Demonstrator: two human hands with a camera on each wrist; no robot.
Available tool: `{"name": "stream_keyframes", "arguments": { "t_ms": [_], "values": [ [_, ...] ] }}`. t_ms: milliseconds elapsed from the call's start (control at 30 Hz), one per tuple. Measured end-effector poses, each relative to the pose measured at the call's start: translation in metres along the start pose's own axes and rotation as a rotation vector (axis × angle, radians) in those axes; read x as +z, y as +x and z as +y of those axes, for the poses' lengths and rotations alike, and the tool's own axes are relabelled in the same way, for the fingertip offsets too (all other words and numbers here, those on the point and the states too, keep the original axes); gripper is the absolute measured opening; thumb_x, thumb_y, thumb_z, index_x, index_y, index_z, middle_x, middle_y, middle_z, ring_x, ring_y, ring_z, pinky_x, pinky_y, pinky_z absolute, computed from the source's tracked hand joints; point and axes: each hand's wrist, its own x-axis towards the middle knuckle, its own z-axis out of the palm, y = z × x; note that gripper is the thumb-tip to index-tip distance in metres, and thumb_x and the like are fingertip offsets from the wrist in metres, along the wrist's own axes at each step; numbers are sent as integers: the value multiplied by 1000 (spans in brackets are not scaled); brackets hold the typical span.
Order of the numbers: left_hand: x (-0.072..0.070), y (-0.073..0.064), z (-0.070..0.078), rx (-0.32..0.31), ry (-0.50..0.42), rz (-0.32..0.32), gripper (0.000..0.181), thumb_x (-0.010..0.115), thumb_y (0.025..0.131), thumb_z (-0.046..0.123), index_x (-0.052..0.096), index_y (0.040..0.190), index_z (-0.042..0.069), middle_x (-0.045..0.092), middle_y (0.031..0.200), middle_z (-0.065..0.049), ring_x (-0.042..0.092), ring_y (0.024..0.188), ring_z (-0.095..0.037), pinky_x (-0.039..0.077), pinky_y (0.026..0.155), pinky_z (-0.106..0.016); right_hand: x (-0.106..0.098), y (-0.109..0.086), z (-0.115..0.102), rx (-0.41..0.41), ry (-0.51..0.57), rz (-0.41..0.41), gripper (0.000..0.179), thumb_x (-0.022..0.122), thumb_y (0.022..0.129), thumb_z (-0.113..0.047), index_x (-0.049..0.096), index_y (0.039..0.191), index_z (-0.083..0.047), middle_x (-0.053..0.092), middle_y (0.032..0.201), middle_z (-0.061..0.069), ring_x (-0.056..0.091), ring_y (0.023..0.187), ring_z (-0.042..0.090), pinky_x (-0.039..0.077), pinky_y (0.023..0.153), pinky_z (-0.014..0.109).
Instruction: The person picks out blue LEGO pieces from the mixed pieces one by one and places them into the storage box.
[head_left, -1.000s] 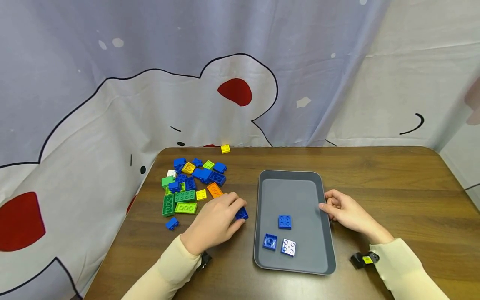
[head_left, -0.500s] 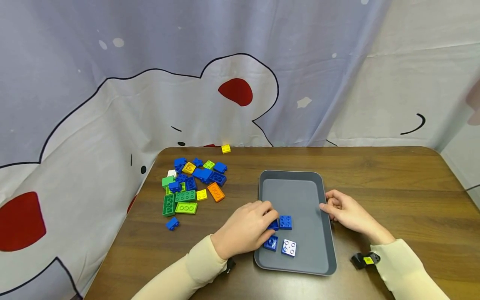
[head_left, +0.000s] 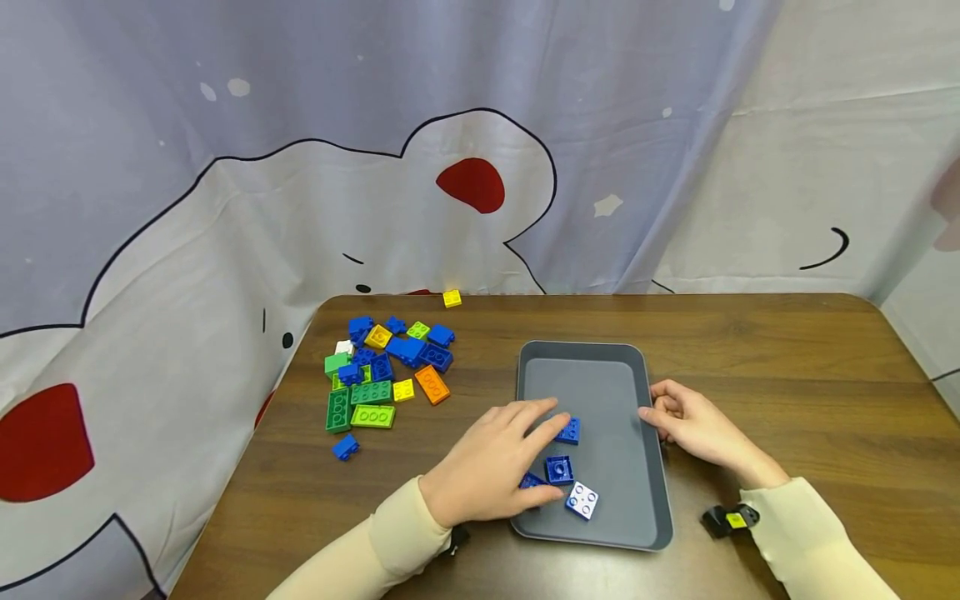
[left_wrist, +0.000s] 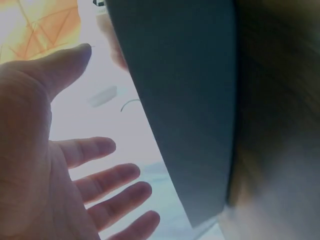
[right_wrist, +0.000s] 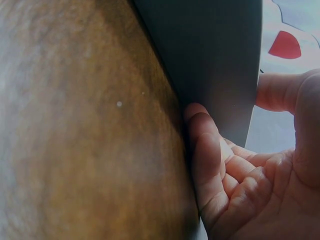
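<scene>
My left hand point(head_left: 498, 462) hovers over the left side of the grey tray point(head_left: 652, 492), thumb and fingers spread with nothing held. Four-stud bricks lie in the tray close by: a blue brick point(head_left: 570, 431) partly behind the fingers, a hollow-side-up blue brick point(head_left: 558, 470) between thumb and forefinger, and a brick with a white-looking top point(head_left: 582, 500). Another blue brick point(head_left: 532, 480) is partly hidden by the left hand. My right hand point(head_left: 693, 425) grips the tray's right wall, thumb over the rim; in the right wrist view, curled fingers point(right_wrist: 205, 145) touch its outer side.
Left of the tray is a loose group of blue, green, yellow and white bricks, with an orange brick point(head_left: 432, 385) nearest the tray. One yellow brick point(head_left: 452, 297) sits at the table's far edge. A patterned curtain point(head_left: 480, 242) hangs behind the table point(head_left: 787, 358).
My left hand has carried a blue brick from beside the pile into the tray and let go of it. Bricks in the tray have shifted. The right hand has stayed put.
</scene>
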Motion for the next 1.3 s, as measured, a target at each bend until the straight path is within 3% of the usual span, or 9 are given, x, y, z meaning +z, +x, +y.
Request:
{"name": "stream_keyframes", "arguments": {
  "t_ms": [400, 867, 1000, 1300],
  "values": [
    [-7, -41, -34, -180, -20, -32, 87, 66, 90, 69, 43, 158, 19, 42, 163, -8, 50, 142, -28, 47, 113, -52, 1, 0, -2, -17, 46, -6, 40, 65, 101, -20, 52, 126, 9, 56, 71, 0, 54, 61, 7, 46, 58, 24],
    [-10, -89, -69, -351, 32, 19, 80, 75, 89, 57, 51, 152, 14, 53, 153, -13, 56, 136, -33, 48, 112, -54, 1, 0, 0, -11, 39, -5, 39, 64, 102, -19, 52, 127, 8, 57, 72, 1, 53, 61, 6, 45, 59, 24],
    [-10, -103, -79, -404, 71, 20, 80, 78, 87, 56, 54, 149, 12, 57, 146, -15, 60, 129, -35, 51, 107, -54, 2, 1, 0, -10, 38, -7, 41, 64, 102, -20, 51, 128, 9, 57, 72, 1, 54, 61, 6, 45, 59, 24],
    [-14, -129, -95, -541, 141, -40, 69, 81, 86, 50, 62, 137, 7, 61, 132, -16, 64, 113, -35, 58, 91, -53, 2, 0, -1, -12, 43, -2, 40, 65, 102, -20, 52, 127, 9, 57, 71, 0, 53, 61, 6, 45, 58, 24]
  ]
}}
